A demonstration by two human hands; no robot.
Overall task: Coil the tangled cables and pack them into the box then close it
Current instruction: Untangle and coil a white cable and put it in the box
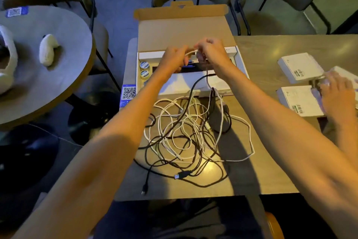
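Note:
A tangle of white and black cables lies on the wooden table in front of me. Behind it stands an open cardboard box with its lid tipped back. My left hand and my right hand are raised over the box, both pinching the end of a white cable stretched between them. That cable hangs down from my right hand into the pile. A black USB plug lies at the near side of the pile.
Two small round tins sit in the box's left compartment. White boxes lie at the right, where another person's hand rests. A QR sticker marks the table's left edge. A round table stands to the left, chairs behind.

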